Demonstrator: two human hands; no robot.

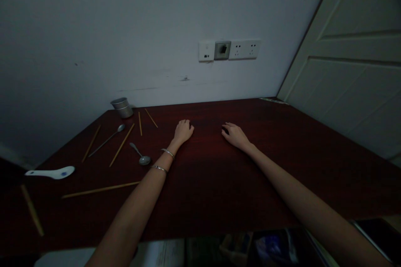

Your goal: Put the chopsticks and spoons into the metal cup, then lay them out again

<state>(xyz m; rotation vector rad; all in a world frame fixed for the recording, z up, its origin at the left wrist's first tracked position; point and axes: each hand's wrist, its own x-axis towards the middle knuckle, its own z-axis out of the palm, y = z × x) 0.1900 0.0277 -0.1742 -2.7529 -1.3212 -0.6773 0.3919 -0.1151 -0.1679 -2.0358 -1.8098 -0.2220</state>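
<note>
My left hand (184, 130) rests palm down on the dark red table, fingers loosely bent and a little apart, holding nothing. Across from it, my right hand (235, 134) lies on the tabletop too, thumb apart from the fingers and nothing in it. Nearest my left forearm are a short metal spoon (144, 160) and a chopstick (102, 190) whose right end meets the arm's outline. Farther left lie a long-handled metal spoon (108, 139), a white ceramic spoon (52, 172) and several more chopsticks (122, 144), scattered at different angles.
A grey metal cup (122, 107) stands at the table's back left corner by the wall. Sockets (244, 50) are set in the wall above the table (206, 183). A white panelled door (354, 79) borders the right side. Dim items (272, 248) show below the front edge.
</note>
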